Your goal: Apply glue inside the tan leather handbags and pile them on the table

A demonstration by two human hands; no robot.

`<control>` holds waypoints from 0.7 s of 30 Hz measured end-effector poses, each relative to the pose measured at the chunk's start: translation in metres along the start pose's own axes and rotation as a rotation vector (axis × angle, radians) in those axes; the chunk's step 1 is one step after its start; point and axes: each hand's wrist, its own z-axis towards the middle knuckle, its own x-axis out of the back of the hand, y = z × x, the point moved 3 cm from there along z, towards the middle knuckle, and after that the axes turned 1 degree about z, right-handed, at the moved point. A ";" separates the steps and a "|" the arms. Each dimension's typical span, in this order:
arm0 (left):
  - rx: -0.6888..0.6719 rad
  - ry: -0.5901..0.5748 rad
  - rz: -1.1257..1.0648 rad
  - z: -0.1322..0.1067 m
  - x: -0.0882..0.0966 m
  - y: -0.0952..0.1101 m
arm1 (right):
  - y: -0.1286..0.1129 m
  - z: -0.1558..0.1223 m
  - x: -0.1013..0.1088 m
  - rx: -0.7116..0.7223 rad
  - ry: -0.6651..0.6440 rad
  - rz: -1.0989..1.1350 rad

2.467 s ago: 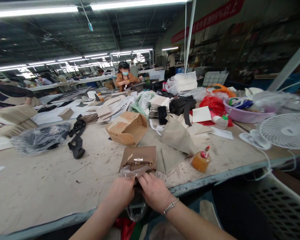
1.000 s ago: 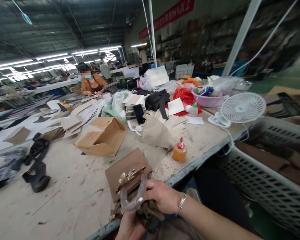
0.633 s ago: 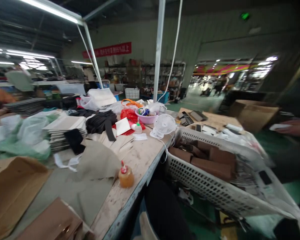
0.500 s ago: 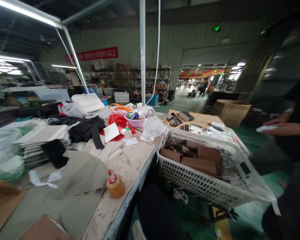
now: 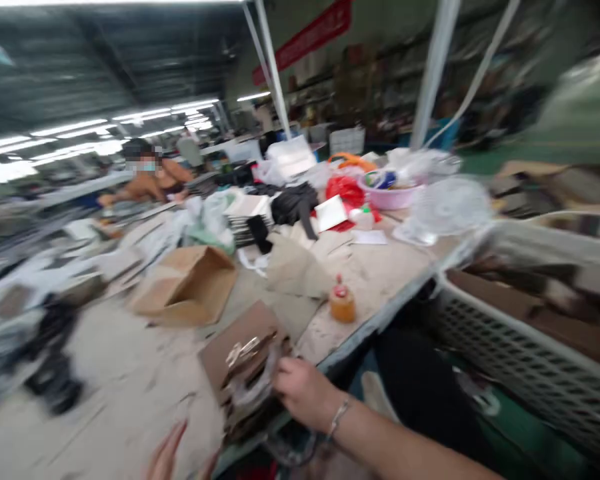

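A brown bag [image 5: 253,377] with shiny gold-coloured metal parts and clear plastic wrap lies at the table's near edge, its flat brown flap [image 5: 240,333] spread out behind. My right hand [image 5: 305,393], with a bracelet at the wrist, is closed on the bag's right side; its fingertips are partly hidden. At the bottom edge of the view, my left hand [image 5: 173,457] shows only its fingers, stretched out and holding nothing. It is left of the bag, apart from it. Motion blurs the scene.
An orange glue bottle [image 5: 343,303] stands beyond the bag. An open brown paper bag [image 5: 195,287] lies behind it on the left. A white fan [image 5: 445,207] and pink basin [image 5: 390,193] sit farther back. A white crate [image 5: 525,347] stands at right; a co-worker [image 5: 155,177] sits at far left.
The view has swung left and down. Both my hands have come into view, the right one on the brown bag. The crate and fan have shifted rightward in the picture.
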 end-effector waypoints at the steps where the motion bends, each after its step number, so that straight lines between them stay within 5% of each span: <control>1: 0.047 0.022 0.077 -0.015 0.018 -0.015 | 0.000 -0.001 -0.005 0.007 0.021 0.059; 3: 0.068 -0.019 0.188 -0.029 0.032 -0.023 | 0.005 -0.003 -0.011 0.008 0.074 0.172; 9: -0.056 -0.140 0.249 -0.015 0.021 0.002 | 0.004 -0.008 -0.010 -0.019 0.069 0.229; 16: -0.076 -0.193 0.185 -0.015 0.033 0.000 | 0.005 -0.006 -0.019 -0.067 0.038 0.224; 19: 0.138 -0.301 -0.122 -0.017 0.031 -0.003 | 0.001 -0.004 -0.017 -0.030 0.081 0.163; 21: 0.439 -0.558 -0.609 -0.026 0.015 -0.005 | -0.005 -0.002 -0.019 0.009 0.092 0.069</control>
